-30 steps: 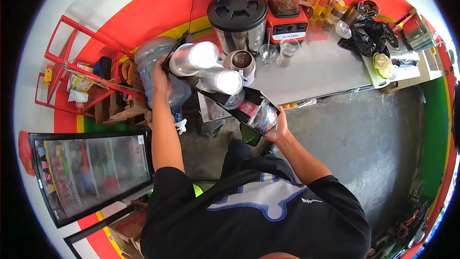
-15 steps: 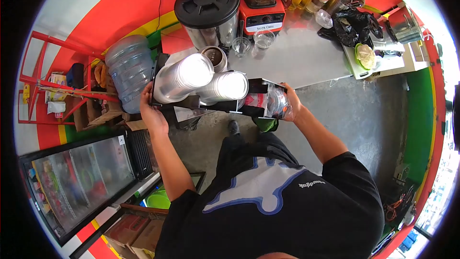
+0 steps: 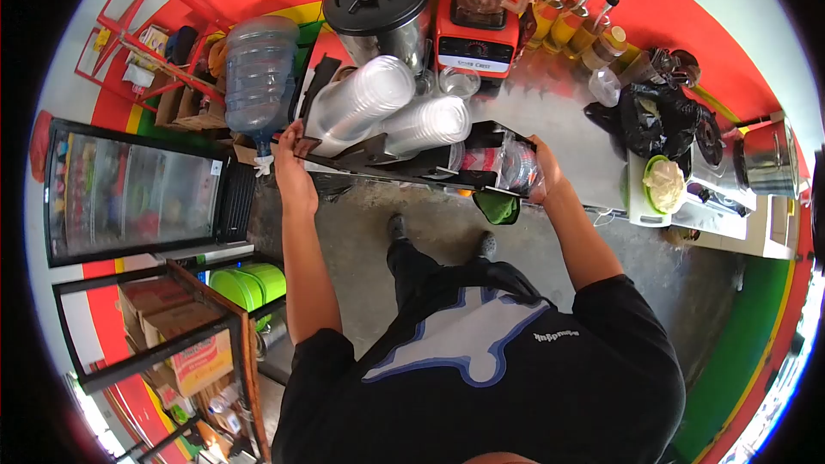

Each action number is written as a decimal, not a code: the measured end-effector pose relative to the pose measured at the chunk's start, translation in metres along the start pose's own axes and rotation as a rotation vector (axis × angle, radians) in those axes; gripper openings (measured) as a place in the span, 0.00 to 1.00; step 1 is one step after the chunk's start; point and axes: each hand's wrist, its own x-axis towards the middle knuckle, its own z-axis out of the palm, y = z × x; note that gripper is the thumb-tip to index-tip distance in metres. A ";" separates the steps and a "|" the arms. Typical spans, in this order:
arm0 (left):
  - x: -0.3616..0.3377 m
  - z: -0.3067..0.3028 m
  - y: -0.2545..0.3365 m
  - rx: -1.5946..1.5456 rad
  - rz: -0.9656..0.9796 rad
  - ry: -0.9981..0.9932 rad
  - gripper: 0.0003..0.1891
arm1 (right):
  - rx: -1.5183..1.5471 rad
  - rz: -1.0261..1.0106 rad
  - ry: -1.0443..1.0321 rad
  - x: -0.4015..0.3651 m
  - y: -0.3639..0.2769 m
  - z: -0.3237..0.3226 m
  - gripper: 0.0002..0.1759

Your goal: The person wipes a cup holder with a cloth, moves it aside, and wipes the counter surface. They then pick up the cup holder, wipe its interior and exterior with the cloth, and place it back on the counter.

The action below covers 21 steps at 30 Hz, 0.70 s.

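1. Levelling noted: the rack (image 3: 404,174), steeply tilted a second ago, now lies nearly flat, held in the air at the counter (image 3: 559,112) edge; the load likely rides steadier.
2. Left grip (image 3: 292,159) is wrapped tight on the rack's left end.
3. Rack carries two cup stacks (image 3: 361,103) on their sides, with bagged lids (image 3: 518,167) at its right end.
4. Right grip (image 3: 543,176) is clasped round the rack's right end.

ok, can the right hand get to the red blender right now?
Probably not. The right hand grips the right end of the black rack, the left hand holds the other end, and the rack with its cup stacks lies between the person and the red blender.
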 end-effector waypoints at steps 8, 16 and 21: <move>-0.045 0.097 -0.027 0.031 -0.007 -0.126 0.19 | -0.076 -0.120 0.034 -0.019 -0.071 -0.109 0.24; -0.061 0.174 -0.036 0.034 0.007 -0.160 0.20 | -0.141 -0.135 0.083 -0.021 -0.119 -0.175 0.26; -0.065 0.186 -0.034 0.083 -0.005 -0.150 0.22 | -0.119 -0.201 0.116 -0.025 -0.125 -0.180 0.25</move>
